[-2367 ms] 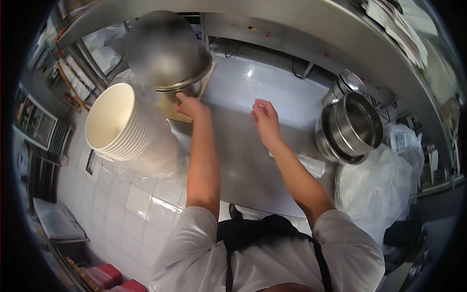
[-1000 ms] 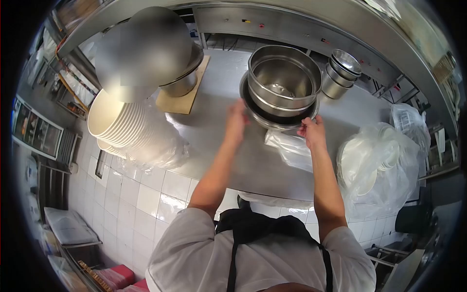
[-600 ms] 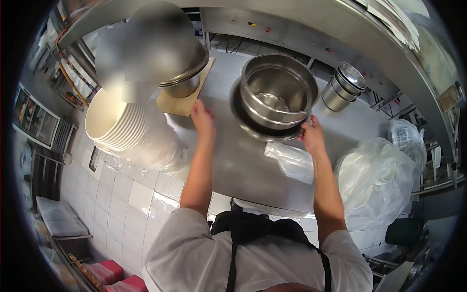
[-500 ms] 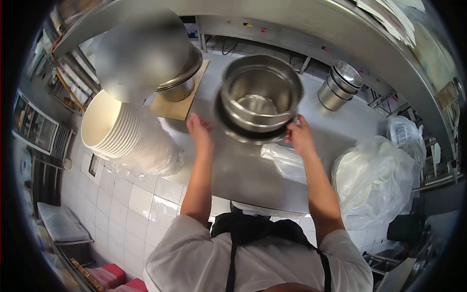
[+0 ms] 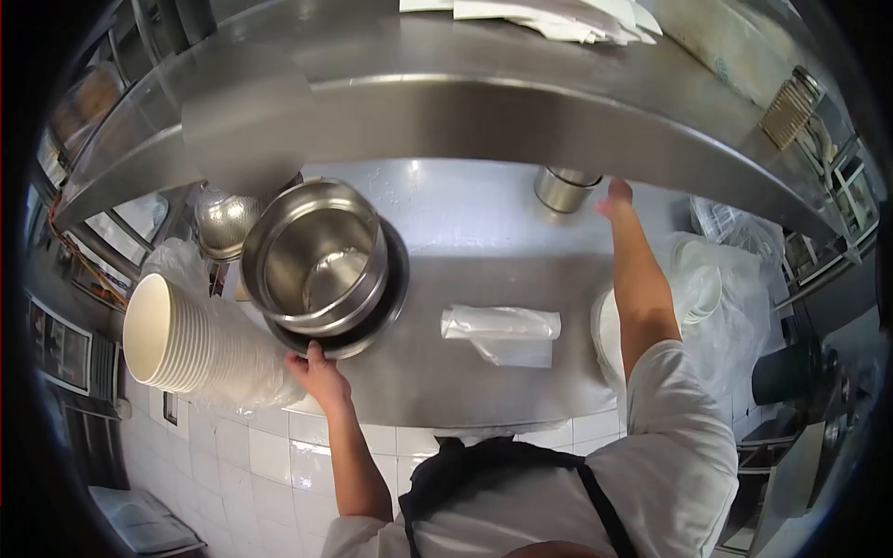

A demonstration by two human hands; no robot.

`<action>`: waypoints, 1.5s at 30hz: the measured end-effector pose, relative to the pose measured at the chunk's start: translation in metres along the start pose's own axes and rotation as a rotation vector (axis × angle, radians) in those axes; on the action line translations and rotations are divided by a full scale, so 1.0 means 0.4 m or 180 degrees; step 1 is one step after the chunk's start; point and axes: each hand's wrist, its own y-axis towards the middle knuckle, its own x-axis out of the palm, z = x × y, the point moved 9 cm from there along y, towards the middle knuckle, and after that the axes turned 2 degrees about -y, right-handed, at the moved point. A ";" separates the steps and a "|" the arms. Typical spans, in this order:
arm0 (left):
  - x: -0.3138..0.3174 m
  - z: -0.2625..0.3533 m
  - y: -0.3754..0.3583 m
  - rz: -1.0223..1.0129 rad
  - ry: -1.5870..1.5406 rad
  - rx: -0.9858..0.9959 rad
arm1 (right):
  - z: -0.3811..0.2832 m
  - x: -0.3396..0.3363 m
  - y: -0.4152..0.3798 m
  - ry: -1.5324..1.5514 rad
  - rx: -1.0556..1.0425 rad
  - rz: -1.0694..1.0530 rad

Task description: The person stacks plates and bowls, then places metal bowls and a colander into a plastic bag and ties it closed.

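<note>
steel bowl (image 5: 392, 293), round, rim held by left hand (image 5: 321, 377); right hand (image 5: 617, 197) beside shiny cylindrical pot (image 5: 562, 192), grip unclear.

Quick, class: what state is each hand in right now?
Left hand: closed on the wide bowl at its rim.
Right hand: beside the steel containers; open or closed cannot be told.

Stacked white tubs (image 5: 184, 342) lean in clear plastic (image 5: 265, 372); white papers (image 5: 558, 17) lie on a steel shelf (image 5: 446, 107)
</note>
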 end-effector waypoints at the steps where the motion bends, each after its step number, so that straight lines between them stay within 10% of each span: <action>1: -0.012 0.012 -0.008 0.0067 0.0019 0.0021 | 0.011 0.019 0.092 -0.0554 -0.0303 -0.0282; 4: 0.001 0.050 -0.030 0.0000 -0.0336 0.0162 | 0.032 0.084 0.334 -0.2197 -0.2069 -0.0723; 7: -0.014 0.041 -0.045 -0.0237 -0.0471 -0.0107 | 0.010 0.117 0.244 -0.3730 -0.2406 -0.0539; 22: 0.010 0.050 -0.053 -0.0400 -0.0503 0.0182 | 0.058 0.340 0.072 -0.0073 -0.0524 -0.2086; 33: 0.071 -0.004 0.007 -0.0527 -0.0681 0.0091 | 0.083 0.962 -0.455 -0.0419 -0.0358 -0.2869; 45: 0.034 0.018 0.110 -0.0352 0.0001 0.0632 | 0.011 1.145 -0.738 -0.0549 -0.0620 -0.3508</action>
